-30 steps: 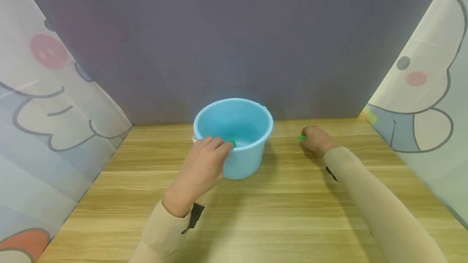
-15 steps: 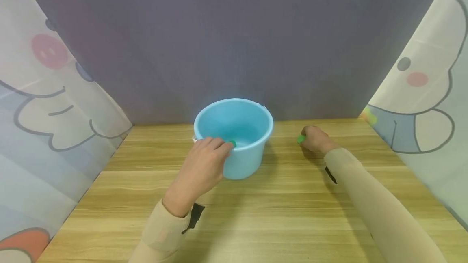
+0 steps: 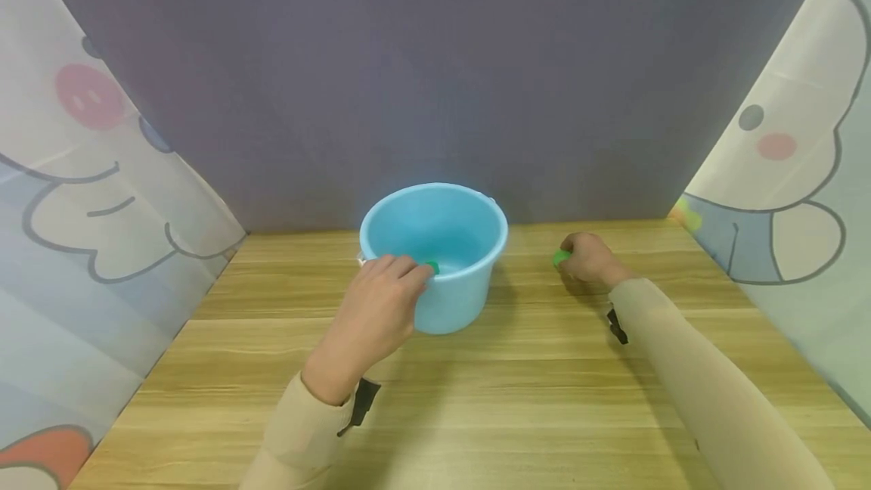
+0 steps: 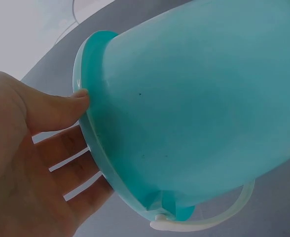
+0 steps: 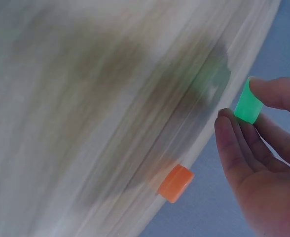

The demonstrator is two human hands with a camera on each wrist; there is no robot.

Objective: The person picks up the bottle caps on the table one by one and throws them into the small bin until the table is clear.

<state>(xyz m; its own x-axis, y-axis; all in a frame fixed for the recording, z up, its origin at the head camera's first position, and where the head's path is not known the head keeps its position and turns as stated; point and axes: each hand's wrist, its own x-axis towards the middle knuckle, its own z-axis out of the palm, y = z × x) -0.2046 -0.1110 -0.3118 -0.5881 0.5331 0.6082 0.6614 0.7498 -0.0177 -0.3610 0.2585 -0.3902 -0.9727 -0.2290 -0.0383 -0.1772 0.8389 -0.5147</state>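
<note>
A light blue bucket (image 3: 454,301) stands upright on the table. My left hand (image 3: 374,305) grips its near-left rim, thumb on the outer side in the left wrist view, with the other fingers reaching over the rim. Inside the bucket, beside that hand, a small green piece (image 3: 433,268) shows; its lower part is hidden. To the right of the bucket, my right hand (image 3: 588,257) pinches a small green bottle cap (image 5: 248,102) between thumb and fingertips, low above the table. An orange bottle cap (image 5: 175,183) lies on the table near this hand; the hand hides it in the head view.
The wooden table (image 3: 517,399) runs back to a dark grey panel (image 3: 435,82). Cartoon-printed curtains (image 3: 782,172) hang along both sides. The bucket's white handle (image 4: 209,222) hangs down from the rim.
The green cap in my right hand has turned slightly, while the hand stays almost in place. A sliver of orange seen behind it half a second ago is now hidden. My left hand has not moved.
</note>
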